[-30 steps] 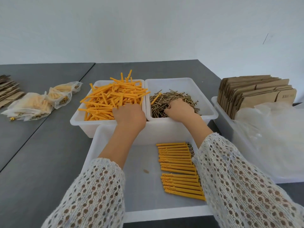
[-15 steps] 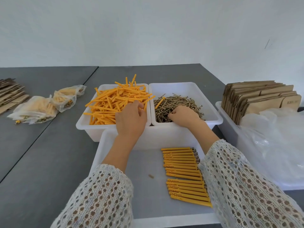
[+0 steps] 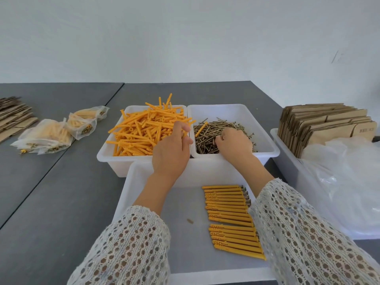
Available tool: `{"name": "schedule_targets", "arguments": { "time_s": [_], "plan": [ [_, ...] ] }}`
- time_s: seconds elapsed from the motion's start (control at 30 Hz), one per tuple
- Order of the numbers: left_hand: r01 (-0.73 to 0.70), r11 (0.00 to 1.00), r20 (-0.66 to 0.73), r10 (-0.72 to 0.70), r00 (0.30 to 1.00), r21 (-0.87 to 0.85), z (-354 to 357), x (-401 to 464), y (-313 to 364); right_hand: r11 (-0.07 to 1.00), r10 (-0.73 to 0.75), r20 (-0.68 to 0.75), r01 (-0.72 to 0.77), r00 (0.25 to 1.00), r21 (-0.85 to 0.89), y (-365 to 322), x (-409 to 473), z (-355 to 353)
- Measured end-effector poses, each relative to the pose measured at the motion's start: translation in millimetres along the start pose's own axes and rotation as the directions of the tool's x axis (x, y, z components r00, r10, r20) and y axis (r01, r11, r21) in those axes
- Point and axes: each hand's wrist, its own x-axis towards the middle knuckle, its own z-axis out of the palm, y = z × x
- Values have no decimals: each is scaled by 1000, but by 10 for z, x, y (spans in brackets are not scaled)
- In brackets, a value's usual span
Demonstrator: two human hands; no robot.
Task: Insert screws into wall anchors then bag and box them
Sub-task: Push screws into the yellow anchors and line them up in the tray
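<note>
A white bin (image 3: 102, 155) holds a heap of loose orange wall anchors (image 3: 139, 132). My left hand (image 3: 172, 149) is at the heap's right edge, its fingers curled round an orange anchor. The neighbouring white bin (image 3: 267, 149) holds brass screws (image 3: 226, 124), with one stray anchor (image 3: 200, 129) lying on them. My right hand (image 3: 234, 142) rests in the screws, fingers curled down and pinching at them; its fingertips are hidden. In the near white tray (image 3: 131, 182), several anchors with screws in them (image 3: 228, 210) lie in a row.
Filled clear bags (image 3: 51, 134) lie on the grey table at the left, beside flat cardboard (image 3: 12, 118). At the right, a white bin (image 3: 275, 132) holds folded cardboard boxes (image 3: 320, 124) and empty plastic bags (image 3: 349, 182).
My left hand has shifted right along the anchor heap and its fingers have closed on an anchor. The right hand stays in the screws.
</note>
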Motion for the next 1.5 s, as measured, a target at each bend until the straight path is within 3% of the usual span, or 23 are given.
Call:
{"name": "schedule_targets", "arguments": {
  "time_s": [0.17, 0.33, 0.43, 0.53, 0.87, 1.07, 1.17, 1.3, 1.4, 1.5],
  "plan": [
    [5, 1000, -20, -5, 1000, 8, 32, 6, -15, 942, -80, -233, 149, 969, 300, -94, -13, -53],
    [-2, 996, 2, 2, 1000, 86, 42, 26, -36, 593, 129, -259, 135, 957, 794, -180, -42, -105],
    [-9, 995, 8, 8, 1000, 101, 51, 35, -41, 394, 237, -182, 77, 954, 916, -146, -28, -153],
    [-8, 995, -17, 9, 1000, 99, 47, 28, -37, 296, 259, -152, 71, 954, 953, -127, -26, -178],
    [-27, 996, 41, 24, 999, 82, 29, 38, -45, 294, 45, -12, -1, 999, 956, -252, -92, -155],
    [-42, 996, 48, 38, 998, 78, 36, 44, -58, 519, -240, 138, 6, 961, 855, -303, -138, -135],
    [-4, 997, 22, 6, 1000, -72, 4, 75, 19, 481, -112, 215, -137, 970, 866, -246, -42, -153],
    [53, 880, 145, 18, 989, -473, -213, 189, 389, 264, 112, 302, -322, 947, 909, -43, 84, -188],
    [33, 815, 386, 238, 891, -578, -423, 237, 641, 36, 187, 387, -400, 903, 916, 44, 142, -188],
    [63, 873, 708, 348, 614, -483, -487, 167, 782, -144, 185, 444, -422, 877, 895, 88, 178, -182]
  ]
}}
